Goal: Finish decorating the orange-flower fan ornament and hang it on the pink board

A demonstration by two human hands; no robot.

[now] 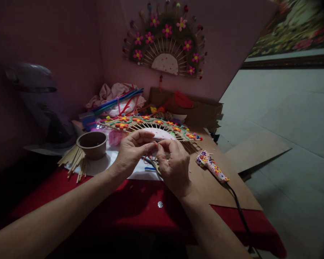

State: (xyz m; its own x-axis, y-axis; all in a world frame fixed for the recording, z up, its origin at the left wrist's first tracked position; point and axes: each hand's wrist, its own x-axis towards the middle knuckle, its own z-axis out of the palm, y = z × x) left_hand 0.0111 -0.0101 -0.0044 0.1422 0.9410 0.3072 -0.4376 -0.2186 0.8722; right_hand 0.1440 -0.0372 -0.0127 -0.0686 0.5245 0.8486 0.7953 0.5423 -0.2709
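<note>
My left hand (133,149) and my right hand (174,163) meet over the table, fingertips pinched close together. Between them is something small and reddish, perhaps thread, too small to make out. Just beyond my fingers lies a half-round fan (137,122) of thin sticks with orange flowers, a green wavy trim and a pale dotted centre (159,133). Scissors (158,168) and a short blue piece (150,169) lie below my hands, partly hidden by them.
A brown bowl (93,144) stands by loose wooden sticks (75,162) at left. A patterned glue gun (212,166) with a black cord rests on cardboard (232,190) at right. Pipe cleaners (118,100) and cloth lie behind. A similar fan (166,43) hangs on the wall.
</note>
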